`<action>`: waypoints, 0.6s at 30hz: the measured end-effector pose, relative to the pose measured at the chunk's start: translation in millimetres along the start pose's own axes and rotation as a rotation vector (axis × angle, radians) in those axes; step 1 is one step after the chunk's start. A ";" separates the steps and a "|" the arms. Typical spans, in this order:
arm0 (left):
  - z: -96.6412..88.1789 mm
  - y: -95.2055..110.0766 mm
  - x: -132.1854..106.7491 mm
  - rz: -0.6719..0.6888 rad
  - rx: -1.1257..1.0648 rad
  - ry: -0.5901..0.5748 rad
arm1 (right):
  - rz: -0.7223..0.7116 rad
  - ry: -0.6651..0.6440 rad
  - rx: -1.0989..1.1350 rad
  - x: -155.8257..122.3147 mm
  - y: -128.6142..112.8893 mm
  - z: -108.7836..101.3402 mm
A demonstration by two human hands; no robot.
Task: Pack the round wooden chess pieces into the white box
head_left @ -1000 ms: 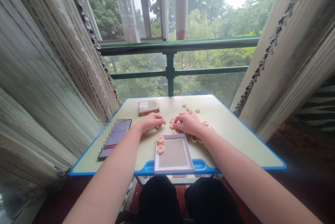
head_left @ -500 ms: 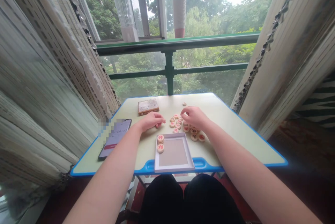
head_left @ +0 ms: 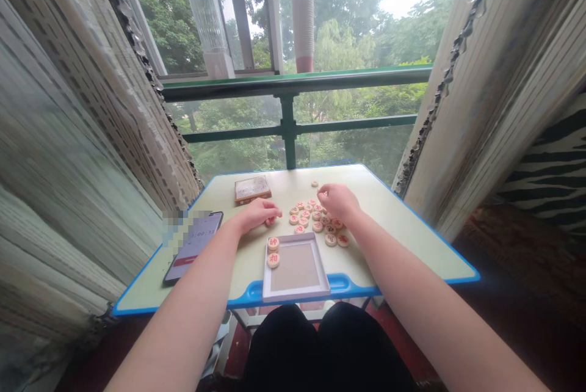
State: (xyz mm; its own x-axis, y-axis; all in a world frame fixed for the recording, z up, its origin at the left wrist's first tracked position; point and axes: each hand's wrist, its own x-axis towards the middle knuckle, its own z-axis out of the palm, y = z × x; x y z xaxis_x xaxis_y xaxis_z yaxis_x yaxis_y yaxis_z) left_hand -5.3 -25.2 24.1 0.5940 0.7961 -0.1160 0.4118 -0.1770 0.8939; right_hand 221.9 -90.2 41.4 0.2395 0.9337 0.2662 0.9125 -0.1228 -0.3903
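Observation:
Several round xiangqi pieces [head_left: 304, 214] with red or dark characters lie in a loose cluster mid-table. Over the cluster's right edge is my right hand [head_left: 341, 201], its fingers bent and pinched together; whatever is between the fingertips is hidden. To the left of the cluster, my left hand [head_left: 260, 214] rests low with curled fingers, and I cannot make out what they hold. A shallow white box tray [head_left: 324, 279] sits at the table's near edge. Inside its left side are a piece marked 帅 [head_left: 273, 243] and a piece marked 相 [head_left: 273, 260].
A lone piece [head_left: 314, 184] lies beyond the cluster. A patterned flat box [head_left: 253, 189] sits at the back left. A phone showing a timer [head_left: 192, 250] lies on the left. The pale table [head_left: 412, 257] has a blue rim; a green railing [head_left: 293, 82] stands behind.
My right hand has shifted slightly right and away over the cluster, so more pieces show beside it. My left hand stays about where it was. The camera view has turned a little.

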 end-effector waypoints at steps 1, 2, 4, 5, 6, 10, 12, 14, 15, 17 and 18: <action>0.2 -0.1 -0.4 0.001 -0.001 0.002 | 0.017 0.007 0.003 0.4 0.6 -0.1; 0.4 -0.2 -0.7 0.001 -0.001 0.004 | 0.034 0.015 0.009 0.8 1.2 -0.4; 0.7 -0.6 -0.8 0.000 -0.001 0.008 | 0.053 0.030 0.030 1.4 2.2 -1.0; 0.7 -0.9 -0.5 0.002 -0.003 0.009 | 0.052 0.031 0.040 1.6 2.5 -1.1; 0.7 -1.3 0.1 0.006 -0.005 0.007 | 0.046 0.026 0.047 1.8 2.6 -1.0; -0.6 -3.7 3.8 0.020 -0.006 -0.009 | 0.003 -0.021 0.029 1.5 1.4 1.1; -1.7 -5.2 5.1 0.022 -0.009 -0.020 | -0.013 -0.035 0.016 0.8 0.3 2.4; -2.6 -7.1 6.0 0.029 -0.022 -0.029 | -0.015 -0.045 0.021 0.0 -0.6 3.1; -2.7 -8.3 6.6 0.032 -0.025 -0.029 | -0.011 -0.048 0.031 -0.5 -1.1 3.1; -1.8 -11.0 8.2 0.042 -0.011 -0.010 | -0.004 -0.043 0.050 -1.5 -2.5 1.2; -0.7 -12.5 9.5 0.041 0.006 0.013 | -0.008 -0.033 0.060 -1.9 -3.6 -1.1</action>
State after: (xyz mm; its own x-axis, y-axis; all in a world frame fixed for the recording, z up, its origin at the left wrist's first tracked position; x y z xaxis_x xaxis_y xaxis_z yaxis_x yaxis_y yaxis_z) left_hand -5.4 -15.1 12.2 0.6015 0.7955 -0.0737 0.3913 -0.2128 0.8953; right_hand 218.5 -91.9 43.3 0.2204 0.9452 0.2410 0.8925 -0.0958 -0.4407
